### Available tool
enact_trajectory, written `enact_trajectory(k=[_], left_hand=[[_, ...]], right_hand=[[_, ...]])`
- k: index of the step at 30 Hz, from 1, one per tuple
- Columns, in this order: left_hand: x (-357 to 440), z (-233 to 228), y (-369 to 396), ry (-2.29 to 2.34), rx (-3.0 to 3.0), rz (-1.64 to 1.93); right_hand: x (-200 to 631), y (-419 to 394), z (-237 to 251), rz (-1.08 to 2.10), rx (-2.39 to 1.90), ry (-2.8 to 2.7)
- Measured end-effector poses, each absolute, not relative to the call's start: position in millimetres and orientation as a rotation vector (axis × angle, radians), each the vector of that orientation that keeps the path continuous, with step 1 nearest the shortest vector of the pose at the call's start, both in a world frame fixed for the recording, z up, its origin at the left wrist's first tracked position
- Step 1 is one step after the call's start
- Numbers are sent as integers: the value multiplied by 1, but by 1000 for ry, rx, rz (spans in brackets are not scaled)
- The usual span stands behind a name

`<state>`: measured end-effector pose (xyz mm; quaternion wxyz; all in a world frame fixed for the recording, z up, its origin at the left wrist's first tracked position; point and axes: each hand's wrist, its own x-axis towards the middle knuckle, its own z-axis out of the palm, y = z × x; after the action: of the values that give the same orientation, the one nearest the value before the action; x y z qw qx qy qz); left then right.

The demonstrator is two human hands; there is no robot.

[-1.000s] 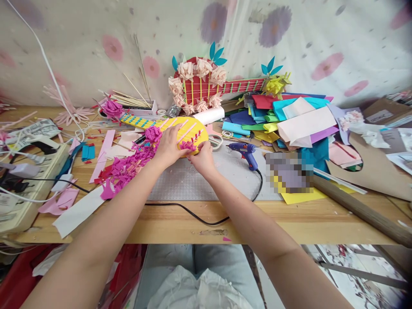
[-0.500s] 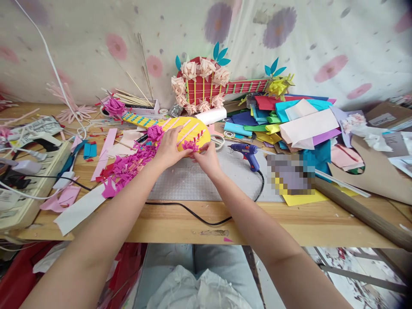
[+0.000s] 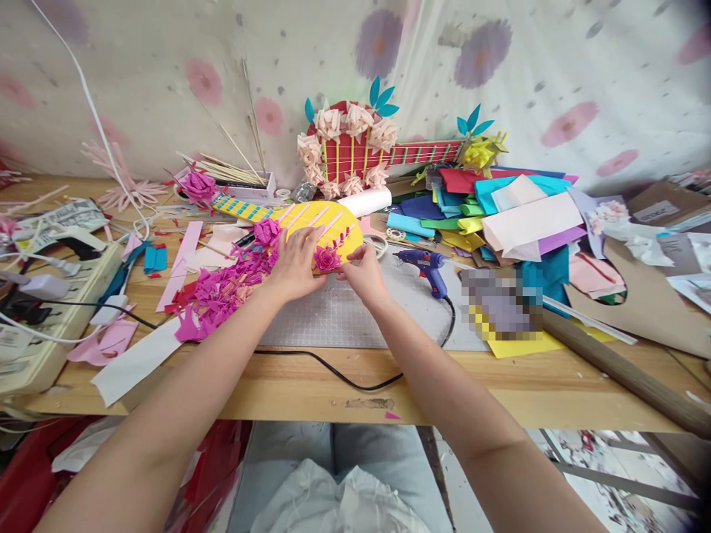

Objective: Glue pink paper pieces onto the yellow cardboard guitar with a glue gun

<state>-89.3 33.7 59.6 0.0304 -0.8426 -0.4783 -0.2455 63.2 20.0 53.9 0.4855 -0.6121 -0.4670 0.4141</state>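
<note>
A yellow paper guitar (image 3: 303, 215) with pale pink strips and a blue-striped neck lies at the far edge of the cutting mat. On its body sit magenta paper flowers, one at the near edge (image 3: 327, 257) and another by the neck (image 3: 267, 232). My left hand (image 3: 297, 259) lies over the body with its fingers stretched out and the thumb apart, beside the near-edge flower. Close to that flower's right side, my right hand (image 3: 364, 270) pinches the guitar's near rim; its fingertips are partly hidden.
Magenta paper scraps (image 3: 222, 296) are heaped left of the guitar. A blue glue gun (image 3: 425, 268) lies on the cutting mat (image 3: 311, 322), its black cord looping along the table edge. Behind stands a red paper guitar (image 3: 345, 157). Coloured paper (image 3: 533, 215) is piled right; a power strip (image 3: 67, 318) lies left.
My left thumb has moved down and away from the near-edge flower, which now shows more fully. My right hand has shifted slightly right along the rim.
</note>
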Motion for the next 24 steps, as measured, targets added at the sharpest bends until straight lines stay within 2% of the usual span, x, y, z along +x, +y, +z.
enact_trajectory(k=[10, 18, 24], left_hand=[[-87, 58, 36, -1480, -2584, -735], [-87, 62, 35, -1400, -2591, -793], [-87, 62, 34, -1377, -2613, -811]], right_hand=[[63, 27, 53, 978, -1508, -1174], [63, 27, 62, 1254, -1417, -888], [66, 26, 68, 1323, -1373, -859]])
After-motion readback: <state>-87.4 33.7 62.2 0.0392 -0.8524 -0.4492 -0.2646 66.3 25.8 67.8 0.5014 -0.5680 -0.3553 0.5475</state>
